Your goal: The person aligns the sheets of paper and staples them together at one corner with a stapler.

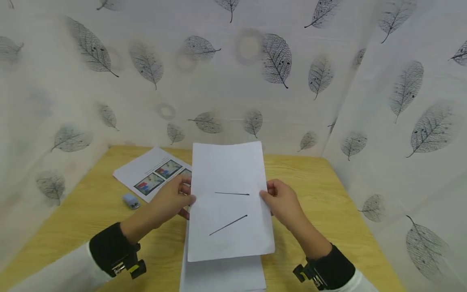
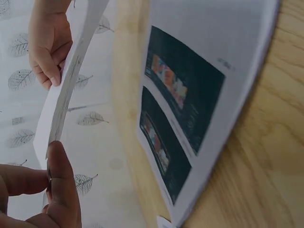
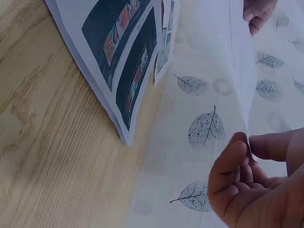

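Both hands hold up a thin stack of white paper sheets point(image 1: 228, 170), its face marked with two dark straight lines. The left hand point(image 1: 168, 198) pinches the left edge, thumb in front and fingers behind. At the right edge, the right hand point(image 1: 286, 202) pinches at about the same height. In the left wrist view the layered edge of the sheets point(image 2: 71, 76) shows. Below the raised sheets, another white paper stack point(image 1: 224, 275) lies on the table, its upper part hidden behind them.
Printed sheets with pictures point(image 1: 155, 156) lie at the back left of the wooden table point(image 1: 303, 170). Near them sits a small blue-grey object with a metal end, like a mini stapler point(image 1: 130, 200). A leaf-patterned white curtain point(image 1: 233, 93) surrounds the table's back and sides.
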`<state>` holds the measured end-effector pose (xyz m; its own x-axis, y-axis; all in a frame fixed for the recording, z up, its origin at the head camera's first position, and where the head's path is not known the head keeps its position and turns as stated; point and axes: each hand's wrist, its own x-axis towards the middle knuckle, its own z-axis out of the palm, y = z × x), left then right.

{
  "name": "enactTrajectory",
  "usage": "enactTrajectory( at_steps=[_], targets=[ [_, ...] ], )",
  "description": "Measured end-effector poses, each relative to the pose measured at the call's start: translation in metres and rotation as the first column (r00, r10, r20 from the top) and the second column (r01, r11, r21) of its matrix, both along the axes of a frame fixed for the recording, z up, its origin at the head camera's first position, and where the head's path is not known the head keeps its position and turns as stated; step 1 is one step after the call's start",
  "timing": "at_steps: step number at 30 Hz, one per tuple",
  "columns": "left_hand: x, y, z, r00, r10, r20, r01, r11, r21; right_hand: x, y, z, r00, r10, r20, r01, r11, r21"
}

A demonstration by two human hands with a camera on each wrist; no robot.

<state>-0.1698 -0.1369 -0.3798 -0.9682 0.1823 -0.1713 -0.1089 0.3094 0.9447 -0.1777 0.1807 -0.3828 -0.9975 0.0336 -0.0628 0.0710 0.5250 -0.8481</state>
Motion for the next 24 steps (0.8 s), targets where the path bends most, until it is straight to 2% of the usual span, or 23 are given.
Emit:
enactTrajectory(
  at_steps=[4,9,18,24],
  targets=[
    [0.012,-0.01,-0.009,1.0,0.022,0.004,-0.022,0.999,-0.028,0.006,-0.007,-0.005,0.998,0.061,0.035,-0.063,0.996,0.06],
    [0.021,-0.019,-0.022,0.999,0.044,0.031,-0.043,0.998,-0.048,0.011,-0.015,-0.012,0.991,0.125,0.057,-0.13,0.987,0.096],
    [0.035,-0.015,-0.043,0.993,0.08,0.088,-0.075,0.995,-0.064,0.017,-0.016,-0.028,0.982,0.166,0.096,-0.179,0.973,0.146],
    [0.041,-0.008,-0.056,0.993,0.091,0.076,-0.08,0.987,-0.138,0.021,-0.015,-0.041,0.972,0.189,0.138,-0.212,0.959,0.186]
  ],
)
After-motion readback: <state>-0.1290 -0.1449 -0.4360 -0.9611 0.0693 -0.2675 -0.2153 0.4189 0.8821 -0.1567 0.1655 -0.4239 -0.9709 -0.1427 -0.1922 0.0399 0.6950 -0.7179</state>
